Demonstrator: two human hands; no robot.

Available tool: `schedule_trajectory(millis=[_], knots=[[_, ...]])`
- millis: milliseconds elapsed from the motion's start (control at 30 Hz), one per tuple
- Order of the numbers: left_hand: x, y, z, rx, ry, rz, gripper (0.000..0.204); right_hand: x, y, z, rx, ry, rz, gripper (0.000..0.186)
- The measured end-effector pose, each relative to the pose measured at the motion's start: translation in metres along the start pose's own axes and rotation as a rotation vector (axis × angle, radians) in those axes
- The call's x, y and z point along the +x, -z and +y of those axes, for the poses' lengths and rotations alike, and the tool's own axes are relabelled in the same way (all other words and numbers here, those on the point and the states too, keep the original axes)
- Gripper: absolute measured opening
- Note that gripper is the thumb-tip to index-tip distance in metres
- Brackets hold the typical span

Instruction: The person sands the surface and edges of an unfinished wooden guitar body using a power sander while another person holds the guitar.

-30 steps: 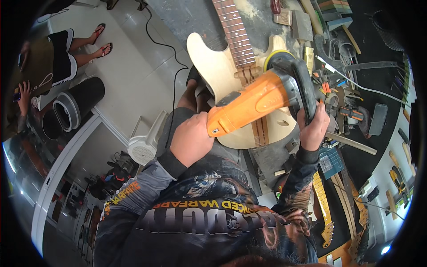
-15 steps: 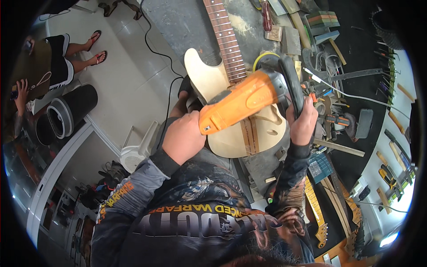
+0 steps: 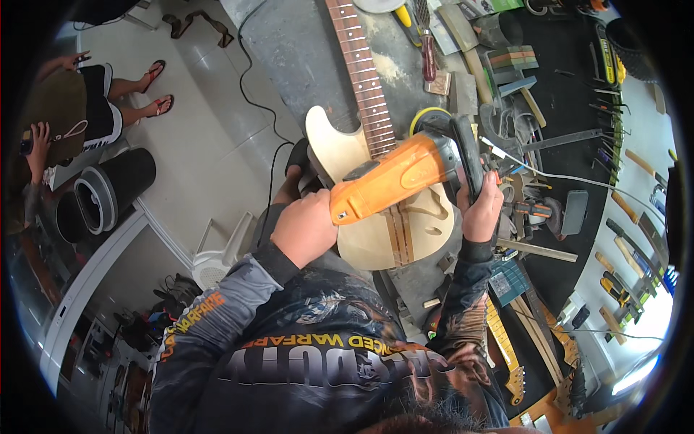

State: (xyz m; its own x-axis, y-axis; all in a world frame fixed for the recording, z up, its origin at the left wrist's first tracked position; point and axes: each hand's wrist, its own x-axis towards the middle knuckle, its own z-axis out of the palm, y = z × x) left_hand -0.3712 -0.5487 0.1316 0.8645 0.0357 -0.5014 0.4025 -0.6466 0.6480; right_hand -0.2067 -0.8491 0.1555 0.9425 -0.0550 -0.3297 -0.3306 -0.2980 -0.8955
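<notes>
Workshop bench, dark grey, dusted with pale wood powder (image 3: 387, 69): a grey-topped workbench (image 3: 282, 65) is set on a tiled floor. The left hand (image 3: 307, 226) is curled around the rear end of an orange-bodied handheld power tool (image 3: 390, 177); its underside fingers are hidden. The right hand (image 3: 483, 210) is wrapped around the tool's black bar-shaped handle (image 3: 468, 155). Both holds appear firm.

Tool: hard-cased, judged heavy toward the head; best gripped at rear barrel and handle, clear of the yellow-edged round disc (image 3: 431, 113). Whether the disc is touching wood cannot be told.

Beneath the tool, at the bench edge, is placed a pale wooden guitar body (image 3: 361, 246), judged stiff, easily dented, best held by its rim. Beyond it is laid a dark, fretted guitar neck (image 3: 356, 61). Farther right, a red-handled hand tool (image 3: 429, 58) and a brown-grey wooden block (image 3: 438, 83) are stored.
</notes>
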Motion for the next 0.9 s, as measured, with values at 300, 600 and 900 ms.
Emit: schedule_trajectory(millis=[300, 600, 900], knots=[[-0.005, -0.007, 0.002, -0.025, 0.04, -0.064, 0.023, -0.012, 0.028, 0.031, -0.403, 0.299, -0.005, 0.053], [-0.008, -0.01, 0.003, 0.022, 0.006, -0.077, 0.019, -0.02, 0.032, 0.037, -0.158, 0.124, -0.036, 0.033], [-0.005, -0.004, 0.006, 0.008, 0.068, -0.056, 0.021, -0.015, 0.012, 0.009, -0.117, 0.072, -0.076, 0.06]])
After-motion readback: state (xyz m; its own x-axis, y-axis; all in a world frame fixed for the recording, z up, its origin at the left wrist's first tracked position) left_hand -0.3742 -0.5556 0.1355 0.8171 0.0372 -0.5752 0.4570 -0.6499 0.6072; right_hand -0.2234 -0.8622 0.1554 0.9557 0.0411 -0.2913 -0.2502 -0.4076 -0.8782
